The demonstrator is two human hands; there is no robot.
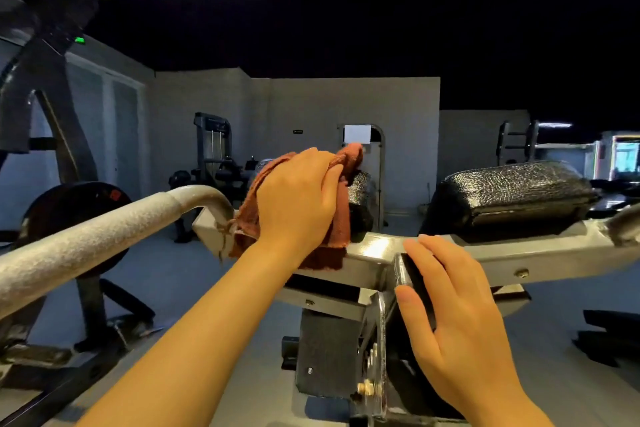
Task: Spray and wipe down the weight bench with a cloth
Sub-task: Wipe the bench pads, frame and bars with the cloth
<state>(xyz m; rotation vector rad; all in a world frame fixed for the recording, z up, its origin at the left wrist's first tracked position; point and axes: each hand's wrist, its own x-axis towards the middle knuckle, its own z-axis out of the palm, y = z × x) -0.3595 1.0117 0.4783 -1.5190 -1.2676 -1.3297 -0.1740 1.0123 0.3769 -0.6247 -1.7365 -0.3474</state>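
My left hand [298, 198] grips a rust-red cloth [252, 215] and presses it against the left black pad [360, 204] of the machine, above the grey metal crossbar [374, 250]. The cloth drapes over the pad and hangs down to the crossbar. My right hand [453, 315] rests with straight fingers on a narrow black padded edge [408, 274] at the centre of the frame, below the crossbar. A second, larger black pad [519, 194] sits on the crossbar to the right. No spray bottle is in view.
A thick grey curved handle bar [104, 229] runs from the lower left up to the crossbar. A black weight plate [76, 208] and a dark machine frame [45, 87] stand at the left. Other gym machines [213, 152] line the far wall.
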